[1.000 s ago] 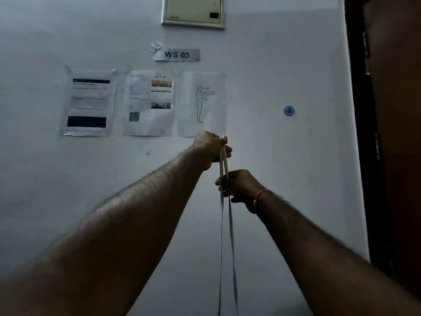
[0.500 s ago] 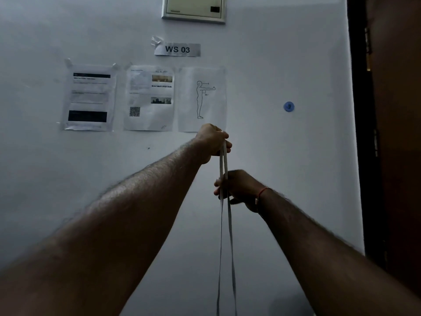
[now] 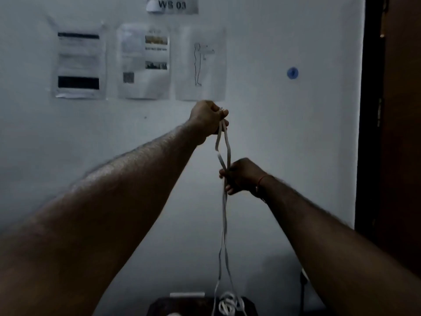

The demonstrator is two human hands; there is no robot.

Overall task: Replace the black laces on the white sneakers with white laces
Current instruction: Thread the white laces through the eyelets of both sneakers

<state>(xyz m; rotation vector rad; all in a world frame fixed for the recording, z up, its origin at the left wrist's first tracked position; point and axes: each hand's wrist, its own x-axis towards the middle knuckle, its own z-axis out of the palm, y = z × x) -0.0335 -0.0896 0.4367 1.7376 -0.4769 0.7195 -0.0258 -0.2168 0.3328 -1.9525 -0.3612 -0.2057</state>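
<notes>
My left hand (image 3: 208, 118) is raised in front of the wall and grips the top ends of a flat white lace (image 3: 224, 215). Two strands of the lace hang down from it. Lower and to the right, my right hand (image 3: 241, 175) pinches both strands together. Between the two hands the strands bow apart into a narrow loop. Below my right hand the lace falls to a loose white coil (image 3: 230, 304) on a dark surface (image 3: 182, 306) at the bottom edge. No sneaker is plainly visible.
A white wall fills the view, with three taped paper sheets (image 3: 143, 61), a "WS 03" label (image 3: 172, 5) and a blue round sticker (image 3: 292, 73). A dark brown door (image 3: 401, 133) stands at the right edge.
The view has tilted down, bringing the dark surface and lace coil into sight. My right hand has slid lower on the strands, and the lace between the hands has slackened into a loop.
</notes>
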